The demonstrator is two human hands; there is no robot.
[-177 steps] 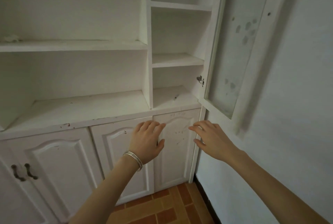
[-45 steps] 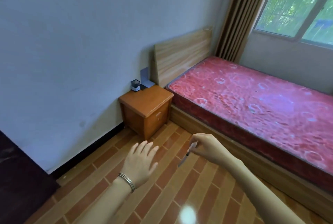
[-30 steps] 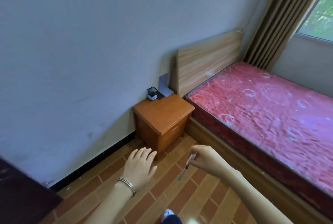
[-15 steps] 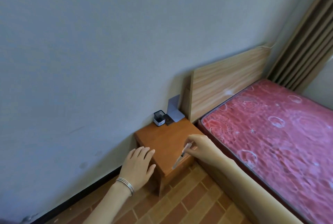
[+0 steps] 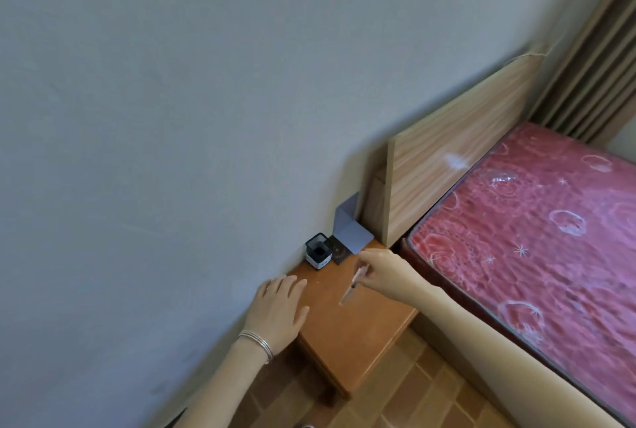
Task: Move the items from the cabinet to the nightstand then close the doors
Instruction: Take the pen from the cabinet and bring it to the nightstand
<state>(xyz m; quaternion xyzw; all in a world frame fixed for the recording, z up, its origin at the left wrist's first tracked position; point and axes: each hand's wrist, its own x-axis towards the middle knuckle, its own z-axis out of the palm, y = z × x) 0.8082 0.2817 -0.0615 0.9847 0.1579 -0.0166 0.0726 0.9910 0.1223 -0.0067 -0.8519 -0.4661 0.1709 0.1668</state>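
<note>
Wooden nightstand worktop [image 5: 347, 334], out ahead half a second ago, now lies under both hands. The right hand [image 5: 387, 276] pinches a pen [image 5: 351, 288] tip-down just above it. The left hand [image 5: 278, 314] is flat, holding nothing, at its edge. Set-down looks next.

left hand [image 5: 278, 312] | thin silver bangles [image 5: 257, 342] on wrist | right hand [image 5: 389, 274] | forearms bare, no sleeves

one pen [image 5: 353, 284], one nightstand [image 5: 354, 334], one bookend [image 5: 351, 231]
</note>
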